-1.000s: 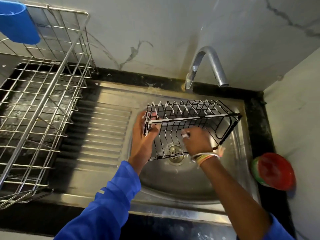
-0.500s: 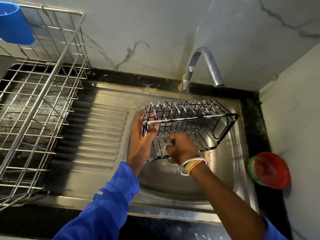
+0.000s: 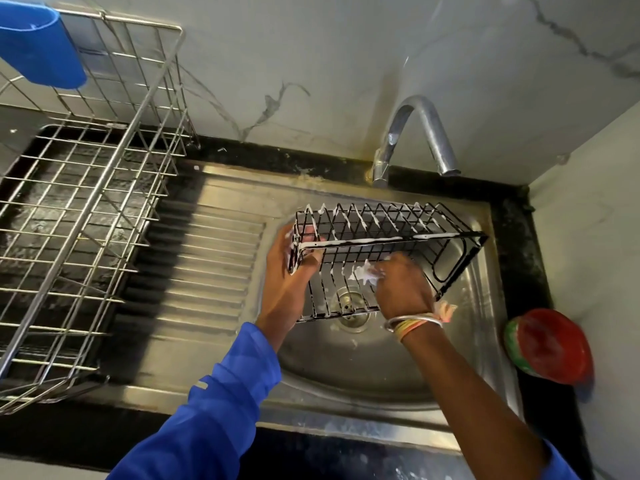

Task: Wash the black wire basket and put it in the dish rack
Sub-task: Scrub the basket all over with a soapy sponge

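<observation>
The black wire basket, streaked with white soap foam, hangs tilted over the steel sink bowl. My left hand grips its left end, thumb hooked over the rim. My right hand is curled around a foamy scrubber pressed against the basket's wire bottom; a pale scrap of it shows by my wrist. The steel dish rack stands at the left on the counter.
A curved steel tap arches over the sink's back edge; no water stream is visible. A ribbed drainboard lies between sink and rack. A blue cup hangs on the rack's top left. A red-and-green container sits at the right.
My right hand slid left along the basket bottom, then back right, rubbing with the scrubber. My left hand and the basket stayed nearly in place.
</observation>
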### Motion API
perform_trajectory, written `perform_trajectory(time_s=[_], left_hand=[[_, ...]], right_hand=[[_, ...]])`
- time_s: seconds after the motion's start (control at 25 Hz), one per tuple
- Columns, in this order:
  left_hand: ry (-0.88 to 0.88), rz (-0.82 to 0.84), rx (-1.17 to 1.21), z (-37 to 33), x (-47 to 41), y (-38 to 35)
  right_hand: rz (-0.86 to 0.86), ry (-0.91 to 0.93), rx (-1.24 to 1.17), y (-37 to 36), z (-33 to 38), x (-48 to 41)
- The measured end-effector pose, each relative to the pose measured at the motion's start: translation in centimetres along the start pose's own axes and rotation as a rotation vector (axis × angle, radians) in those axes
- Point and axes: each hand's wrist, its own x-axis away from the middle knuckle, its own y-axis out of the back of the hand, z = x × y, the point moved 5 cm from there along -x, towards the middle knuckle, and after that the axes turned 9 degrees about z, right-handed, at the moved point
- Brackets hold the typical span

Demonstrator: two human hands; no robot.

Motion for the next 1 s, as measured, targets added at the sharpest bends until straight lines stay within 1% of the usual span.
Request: perform_trajectory(time_s=[0.08, 0.2, 0.32, 0.36, 0.44, 0.48, 0.52, 0.56, 0.6, 0.68, 0.72, 0.76, 0.88, 0.92, 0.96, 1.0], left_hand=[[-0.017, -0.002, -0.005, 0.3, -0.1, 0.0], [-0.020, -0.014, -0.046, 0.3, -0.1, -0.2], [-0.021, 0.010, -0.081, 0.1, -0.1, -0.1], [-0.017, 0.015, -0.089, 0.3, -0.2, 0.0], [0.000, 0.015, -0.091, 0.9, -0.5, 0.1], [0.009, 0.018, -0.099, 1.0, -0.6, -0.1], [0.022, 0.017, -0.102, 1.0, -0.5, -0.1], [0.032, 0.008, -0.101, 1.1, -0.5, -0.1], [0.038, -0.004, -0.093, 1.0, -0.3, -0.1], [0.039, -0.021, -0.071, 0.7, -0.1, 0.1], [0.033, -0.027, -0.053, 0.9, -0.1, 0.2], [0.016, -0.030, -0.039, 0.9, -0.2, 0.1], [0.000, -0.006, -0.023, 0.9, -0.5, -0.5], [-0.007, -0.004, -0.027, 0.9, -0.6, -0.5], [-0.019, -0.005, -0.016, 0.7, -0.5, -0.3], [-0.029, -0.005, 0.001, 0.6, -0.4, 0.0]], right_hand=[[0.035, -0.081, 0.048, -0.2, -0.2, -0.2], [0.090, -0.079, 0.005, -1.3, 1.6, 0.0], [0.034, -0.133, -0.074, -0.7, 0.4, -0.1], [0.017, -0.106, -0.123, -0.8, 0.5, 0.2], [0.042, 0.041, -0.180, -1.6, 3.1, 1.2], [0.084, 0.135, -0.135, -2.4, 4.9, 2.1], [0.115, 0.218, -0.039, -3.4, 5.9, 2.7], [0.123, 0.258, 0.046, -3.5, 5.8, 2.6], [0.131, 0.221, 0.099, -2.9, 4.7, 1.7], [0.132, 0.027, 0.146, -1.3, 1.0, -0.4], [0.136, -0.051, 0.155, -0.9, 0.2, -0.9], [0.114, -0.033, 0.176, -0.8, 1.0, -0.8], [0.108, 0.296, 0.174, -3.3, 7.0, 1.9], [0.095, 0.351, 0.154, -3.7, 7.2, 2.4], [0.094, 0.345, 0.124, -3.4, 6.3, 2.3], [0.113, 0.288, 0.120, -2.9, 4.5, 1.5]])
